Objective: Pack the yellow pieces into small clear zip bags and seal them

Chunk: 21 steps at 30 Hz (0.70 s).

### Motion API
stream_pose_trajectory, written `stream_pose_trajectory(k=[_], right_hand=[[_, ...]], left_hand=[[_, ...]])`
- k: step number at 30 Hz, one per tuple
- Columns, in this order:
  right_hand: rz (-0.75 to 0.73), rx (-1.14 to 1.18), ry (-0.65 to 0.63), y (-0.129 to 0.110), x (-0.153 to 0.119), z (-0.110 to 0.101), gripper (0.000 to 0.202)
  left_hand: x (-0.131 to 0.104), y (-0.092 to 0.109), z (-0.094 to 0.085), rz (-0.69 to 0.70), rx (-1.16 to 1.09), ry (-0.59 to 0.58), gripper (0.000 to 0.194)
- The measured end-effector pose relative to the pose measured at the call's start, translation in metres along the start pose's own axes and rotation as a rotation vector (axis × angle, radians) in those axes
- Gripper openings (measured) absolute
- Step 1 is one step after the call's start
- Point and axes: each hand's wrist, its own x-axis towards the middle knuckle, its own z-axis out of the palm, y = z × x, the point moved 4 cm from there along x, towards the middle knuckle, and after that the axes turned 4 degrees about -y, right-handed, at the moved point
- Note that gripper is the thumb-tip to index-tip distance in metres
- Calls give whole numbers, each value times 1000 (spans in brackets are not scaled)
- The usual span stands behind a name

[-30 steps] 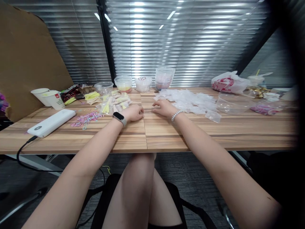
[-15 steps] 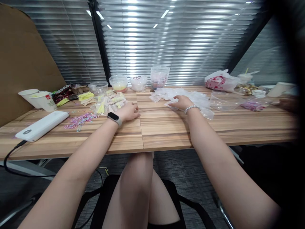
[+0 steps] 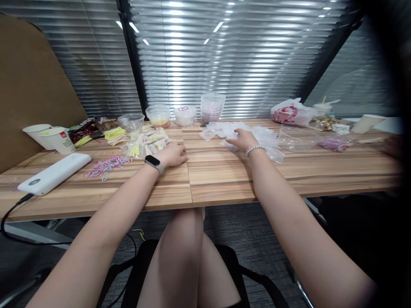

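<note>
My left hand [image 3: 175,154] rests on the wooden table, its fingers loosely curled and apart, with nothing in them. It lies just right of a pile of small clear bags with yellow and cream pieces [image 3: 146,141]. My right hand [image 3: 243,141] is at the near left side of a heap of clear plastic bags [image 3: 263,136]. Its thumb and fingers are spread and touch the bags. Pink and purple small pieces [image 3: 107,167] are scattered left of my left wrist.
A white power bank [image 3: 54,173] with a cable and two paper cups [image 3: 62,141] stand left. Clear tubs [image 3: 212,108] line the back. A clear container [image 3: 295,140], a red and white bag [image 3: 292,113] and part of another person's hand [image 3: 393,146] are right.
The view has shifted slightly. Both hands stay in nearly the same places; the fingers of my right hand have moved a little over the bags.
</note>
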Motion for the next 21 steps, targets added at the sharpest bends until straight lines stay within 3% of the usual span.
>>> stream_pose_trajectory(k=[5,8,16,21], right_hand=[[-52,154,236,-25,-14,-23,78],[-83,214,296,-45,-21,-29,73],[-385,294,212,-134,-51,-15,64],[-563,399,210,-173,-73,-15,58]], left_hand=[[-2,3,-2,-8,37,19,40],[-2,3,-1,6,57,72,45],[2,3,-2,22,-18,320,58],[8,1,-1,19,-412,329,66]])
